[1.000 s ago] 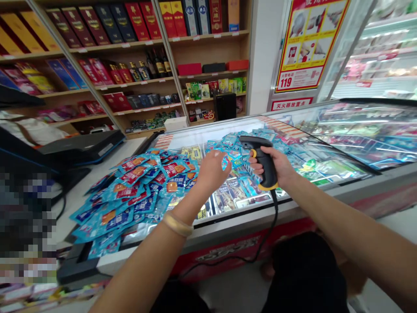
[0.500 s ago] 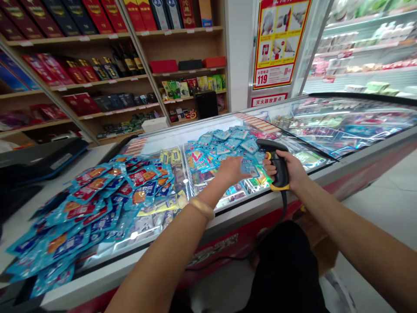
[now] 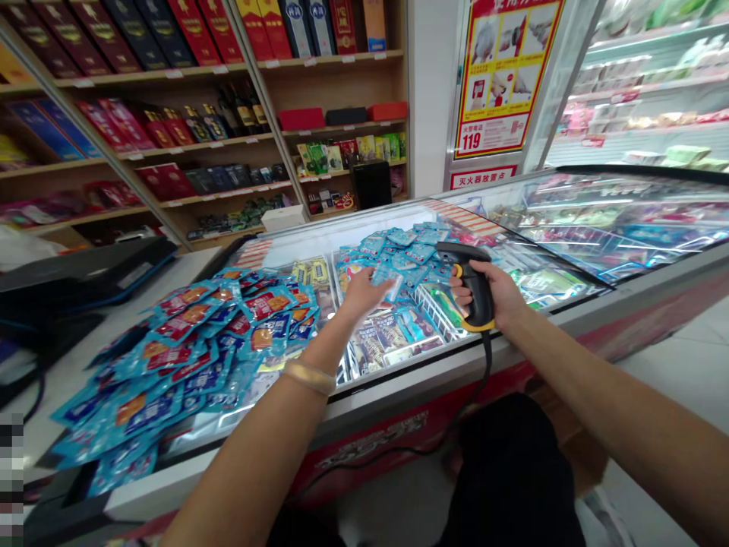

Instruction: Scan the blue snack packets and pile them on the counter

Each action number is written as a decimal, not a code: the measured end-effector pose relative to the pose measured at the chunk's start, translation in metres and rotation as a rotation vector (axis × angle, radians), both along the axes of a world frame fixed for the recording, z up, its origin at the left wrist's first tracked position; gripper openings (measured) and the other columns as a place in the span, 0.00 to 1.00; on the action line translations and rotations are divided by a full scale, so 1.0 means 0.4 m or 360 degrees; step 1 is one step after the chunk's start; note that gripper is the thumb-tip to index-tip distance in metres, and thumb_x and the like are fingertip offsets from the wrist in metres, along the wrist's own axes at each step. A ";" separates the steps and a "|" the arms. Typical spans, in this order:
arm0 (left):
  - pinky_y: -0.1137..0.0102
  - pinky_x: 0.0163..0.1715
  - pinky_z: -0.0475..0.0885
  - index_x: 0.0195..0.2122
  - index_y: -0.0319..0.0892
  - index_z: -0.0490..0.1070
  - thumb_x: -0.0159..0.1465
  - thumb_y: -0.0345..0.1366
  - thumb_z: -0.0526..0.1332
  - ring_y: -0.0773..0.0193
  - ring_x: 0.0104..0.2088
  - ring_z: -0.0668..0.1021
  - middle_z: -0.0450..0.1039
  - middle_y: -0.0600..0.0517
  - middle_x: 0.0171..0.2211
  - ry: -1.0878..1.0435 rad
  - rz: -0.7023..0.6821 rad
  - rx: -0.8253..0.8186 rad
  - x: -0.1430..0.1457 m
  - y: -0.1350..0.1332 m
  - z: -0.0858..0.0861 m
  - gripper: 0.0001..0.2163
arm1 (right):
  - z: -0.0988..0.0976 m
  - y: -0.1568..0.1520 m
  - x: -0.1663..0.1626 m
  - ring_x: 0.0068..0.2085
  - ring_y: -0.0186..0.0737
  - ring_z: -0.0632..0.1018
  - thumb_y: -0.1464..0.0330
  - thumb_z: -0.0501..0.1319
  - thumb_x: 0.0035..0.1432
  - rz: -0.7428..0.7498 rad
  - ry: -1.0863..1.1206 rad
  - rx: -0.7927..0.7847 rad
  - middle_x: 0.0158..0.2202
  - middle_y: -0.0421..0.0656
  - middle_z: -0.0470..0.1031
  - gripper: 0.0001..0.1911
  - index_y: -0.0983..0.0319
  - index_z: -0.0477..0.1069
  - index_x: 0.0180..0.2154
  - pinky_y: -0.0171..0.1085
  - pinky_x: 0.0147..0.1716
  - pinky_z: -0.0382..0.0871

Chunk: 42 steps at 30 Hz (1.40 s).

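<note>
In the head view, my right hand (image 3: 501, 295) is wrapped round the grip of a black and yellow barcode scanner (image 3: 477, 296), whose head points left. My left hand (image 3: 364, 295), with a gold bangle (image 3: 309, 375) on the wrist, is closed on a small light-blue snack packet (image 3: 390, 286); glare blurs its print. Just behind lies a pile of blue packets (image 3: 402, 238) on the glass top of a chest freezer (image 3: 392, 403). To the left is a larger heap of blue packets with red and dark-blue labels (image 3: 171, 357).
Through the freezer glass I see wire baskets (image 3: 438, 313) with packaged goods. The scanner's cable (image 3: 487, 361) hangs down in front of the freezer. Shelves of boxes and bottles (image 3: 228, 121) stand behind. A dark device (image 3: 96, 266) sits on the counter at left.
My left hand has moved left with the packet, away from the scanner. The scanner in my right hand has shifted slightly left. The view has turned a little to the left.
</note>
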<state>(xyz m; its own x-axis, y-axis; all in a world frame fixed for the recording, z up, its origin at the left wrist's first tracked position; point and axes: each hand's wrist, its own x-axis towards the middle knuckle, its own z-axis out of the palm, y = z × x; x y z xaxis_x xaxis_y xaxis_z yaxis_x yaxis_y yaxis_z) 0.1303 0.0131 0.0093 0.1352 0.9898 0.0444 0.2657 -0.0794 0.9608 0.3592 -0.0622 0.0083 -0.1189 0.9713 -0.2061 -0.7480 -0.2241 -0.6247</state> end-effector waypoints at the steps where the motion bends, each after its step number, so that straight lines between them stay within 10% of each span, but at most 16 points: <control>1: 0.67 0.30 0.76 0.39 0.40 0.74 0.44 0.41 0.75 0.60 0.33 0.79 0.79 0.46 0.41 -0.0120 0.0074 -0.0058 -0.035 0.003 0.004 0.22 | 0.007 0.016 -0.024 0.21 0.30 0.65 0.67 0.59 0.56 0.0052 -0.0021 0.0025 0.25 0.41 0.67 0.07 0.64 0.67 0.36 0.27 0.17 0.64; 10: 0.73 0.29 0.70 0.25 0.42 0.63 0.42 0.28 0.65 0.69 0.27 0.76 0.78 0.52 0.31 -0.0829 0.0564 -0.0036 -0.236 0.014 0.037 0.12 | 0.071 0.168 -0.297 0.19 0.30 0.66 0.66 0.52 0.63 0.0452 0.0066 0.0055 0.22 0.42 0.67 0.10 0.65 0.67 0.34 0.27 0.16 0.62; 14: 0.75 0.23 0.64 0.31 0.42 0.69 0.47 0.32 0.65 0.70 0.23 0.72 0.76 0.54 0.28 -0.0587 0.0675 0.0030 -0.244 0.017 0.014 0.10 | 0.040 0.190 -0.328 0.19 0.30 0.66 0.66 0.52 0.63 0.0511 0.0119 -0.0039 0.22 0.42 0.67 0.10 0.65 0.67 0.35 0.27 0.16 0.63; 21: 0.71 0.27 0.68 0.48 0.39 0.75 0.43 0.34 0.73 0.65 0.27 0.75 0.76 0.53 0.28 0.0344 0.0265 0.0128 -0.236 -0.004 0.019 0.29 | 0.009 0.180 -0.300 0.20 0.30 0.66 0.66 0.53 0.62 0.0520 0.0068 -0.0030 0.23 0.42 0.67 0.09 0.65 0.67 0.36 0.27 0.16 0.64; 26: 0.72 0.25 0.66 0.24 0.41 0.77 0.48 0.33 0.70 0.67 0.23 0.72 0.72 0.54 0.21 0.0660 -0.0188 -0.0095 -0.260 -0.035 0.048 0.04 | 0.016 0.176 -0.303 0.20 0.30 0.65 0.66 0.54 0.62 0.0526 0.0025 0.0000 0.24 0.42 0.67 0.09 0.65 0.67 0.36 0.27 0.16 0.63; 32: 0.69 0.25 0.74 0.27 0.41 0.71 0.54 0.29 0.66 0.65 0.22 0.75 0.73 0.53 0.22 0.0211 -0.0043 -0.0507 -0.251 -0.052 0.055 0.04 | 0.012 0.175 -0.301 0.21 0.31 0.65 0.66 0.56 0.60 0.0549 0.0041 -0.0011 0.24 0.42 0.67 0.07 0.64 0.67 0.36 0.28 0.17 0.64; 42: 0.69 0.36 0.75 0.39 0.40 0.73 0.49 0.30 0.72 0.69 0.27 0.78 0.76 0.55 0.27 -0.0696 0.0471 -0.0360 -0.232 -0.032 0.037 0.16 | 0.017 0.159 -0.304 0.21 0.31 0.66 0.67 0.57 0.57 0.0597 -0.0021 0.0112 0.24 0.42 0.68 0.08 0.65 0.68 0.36 0.28 0.17 0.63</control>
